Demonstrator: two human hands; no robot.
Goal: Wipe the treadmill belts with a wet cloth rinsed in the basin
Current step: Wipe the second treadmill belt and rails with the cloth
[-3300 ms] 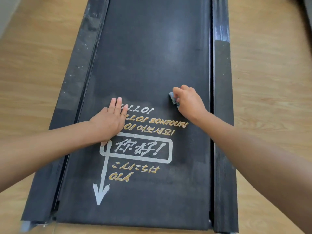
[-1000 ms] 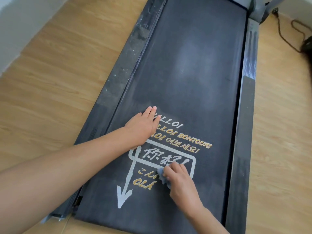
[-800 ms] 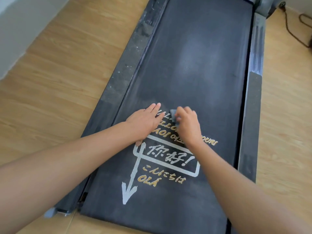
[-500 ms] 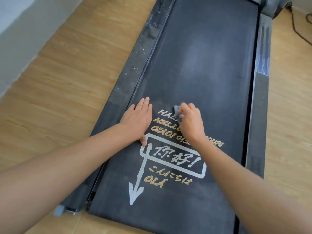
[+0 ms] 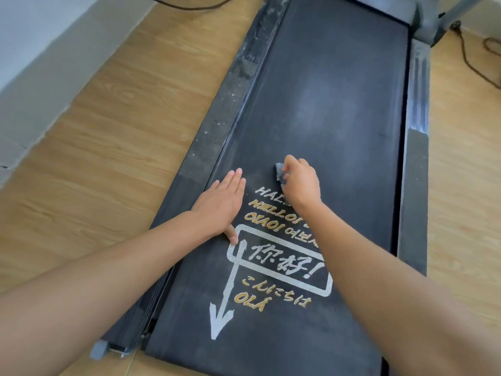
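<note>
Printed on the treadmill belt (image 5: 325,104), toward 6 o'clock of the view, in one block of greetings. At the block's 12 o'clock, in white: "HAL" (image 5: 267,191), cut off there by the right hand (image 5: 301,183). Just toward 6 o'clock of that, in gold: "HELLO!" (image 5: 273,208). Next row down, in gold: "CIAO!" (image 5: 264,221), followed at its 3 o'clock by white Korean letters (image 5: 298,233), only partly readable, cut off by the right forearm (image 5: 352,267). Below, inside a white rounded frame: "你好!" (image 5: 282,260). Under the frame, in gold: "こんにちは" (image 5: 276,293), and at its 7 o'clock "OLÁ" (image 5: 253,301). From the frame's 9 o'clock side, a white arrow (image 5: 222,318) pointing to about 6 o'clock.
</note>
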